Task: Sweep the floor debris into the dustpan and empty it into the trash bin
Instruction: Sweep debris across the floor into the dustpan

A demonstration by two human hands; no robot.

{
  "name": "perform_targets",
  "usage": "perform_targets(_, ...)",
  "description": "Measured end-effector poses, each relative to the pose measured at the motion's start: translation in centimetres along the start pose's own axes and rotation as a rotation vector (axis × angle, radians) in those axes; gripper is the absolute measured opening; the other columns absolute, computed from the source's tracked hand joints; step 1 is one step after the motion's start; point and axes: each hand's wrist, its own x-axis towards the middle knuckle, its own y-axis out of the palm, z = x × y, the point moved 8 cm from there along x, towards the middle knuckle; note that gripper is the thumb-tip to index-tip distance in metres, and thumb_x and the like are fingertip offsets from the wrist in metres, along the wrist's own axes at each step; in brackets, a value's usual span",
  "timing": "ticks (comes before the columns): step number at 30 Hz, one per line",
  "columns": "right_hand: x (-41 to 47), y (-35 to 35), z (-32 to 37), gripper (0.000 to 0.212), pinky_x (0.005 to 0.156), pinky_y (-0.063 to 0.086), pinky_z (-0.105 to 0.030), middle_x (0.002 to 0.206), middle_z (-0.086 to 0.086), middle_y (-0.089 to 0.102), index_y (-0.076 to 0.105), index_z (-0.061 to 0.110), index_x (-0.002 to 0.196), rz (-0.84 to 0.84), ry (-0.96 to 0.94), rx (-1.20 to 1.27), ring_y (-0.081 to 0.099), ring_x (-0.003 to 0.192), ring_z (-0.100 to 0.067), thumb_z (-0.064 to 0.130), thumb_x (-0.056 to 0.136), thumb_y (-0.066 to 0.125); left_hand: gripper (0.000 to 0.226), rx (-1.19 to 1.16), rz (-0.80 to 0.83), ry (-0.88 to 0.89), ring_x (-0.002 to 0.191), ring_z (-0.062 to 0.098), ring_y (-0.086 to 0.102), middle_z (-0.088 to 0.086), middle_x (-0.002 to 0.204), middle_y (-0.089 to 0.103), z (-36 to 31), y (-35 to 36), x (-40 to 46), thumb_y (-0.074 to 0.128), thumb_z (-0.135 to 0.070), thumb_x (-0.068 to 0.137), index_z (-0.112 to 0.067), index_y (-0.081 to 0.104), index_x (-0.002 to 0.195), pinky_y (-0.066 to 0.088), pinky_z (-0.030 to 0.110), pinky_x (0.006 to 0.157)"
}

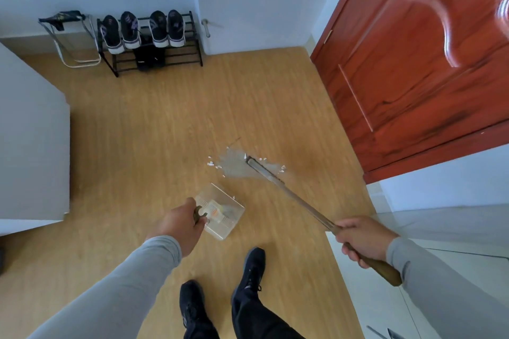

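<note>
Left hand (pixel 181 224) grips clear plastic dustpan (pixel 220 212) by its handle, light, rigid; right hand (pixel 360 239) grasps broom (pixel 297 201) low on stiff wooden handle. Debris (pixel 234 164) light, scattered on floor just beyond pan.

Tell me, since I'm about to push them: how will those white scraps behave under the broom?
The white scraps look small and thin, so probably light and apt to scatter. They already lie spread around the broom head, so gentle strokes toward the clear dustpan should suit. Flat pieces may slip under its lip.
</note>
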Motion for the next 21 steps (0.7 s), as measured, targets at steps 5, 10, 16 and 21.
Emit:
perform_targets(5,4.0,-3.2,-1.2,0.042,0.055,0.046,-0.031,0.066,-0.017,0.064,0.057,0.009,0.131,-0.152,0.007,-0.031,0.054,0.061,-0.028,0.010,0.090,0.049,0.020,0.067,0.015,0.027,0.068,0.016,0.061,-0.010,0.078,0.058,-3.8,1.2,1.2,0.045,-0.045,0.099,-0.026,0.041,0.096,0.056,0.033,0.064)
perform_targets(10,9.9,-4.6,-0.4,0.060,0.049,0.046,-0.027,0.062,-0.013,0.064,0.043,0.016,0.150,-0.189,0.050,-0.100,0.054,0.046,-0.023,0.010,0.090,0.044,0.021,0.110,0.010,0.013,0.061,0.010,0.058,-0.013,0.076,0.057,-6.3,2.9,2.1,0.042,-0.047,0.101,-0.027,0.040,0.096,0.042,0.026,0.049)
perform_targets(16,10.5,-0.9,-1.6,0.057,0.051,0.049,-0.026,0.072,-0.008,0.064,0.046,0.011,0.148,-0.034,0.068,-0.304,0.060,0.056,-0.021,0.006,0.091,0.047,0.021,0.091,0.018,-0.008,0.063,0.013,0.060,-0.010,0.077,0.059,-7.3,3.1,3.0,0.044,-0.046,0.100,-0.025,0.041,0.096,0.047,0.028,0.051)
perform_targets(21,6.9,-3.1,-3.9,0.060,0.043,0.042,-0.025,0.052,-0.005,0.058,0.043,0.020,0.151,0.024,0.046,-0.124,0.046,0.039,-0.013,0.009,0.092,0.047,0.022,0.109,0.008,-0.008,0.062,0.012,0.060,-0.009,0.077,0.060,-7.6,2.7,3.1,0.043,-0.046,0.100,-0.024,0.041,0.096,0.047,0.028,0.050)
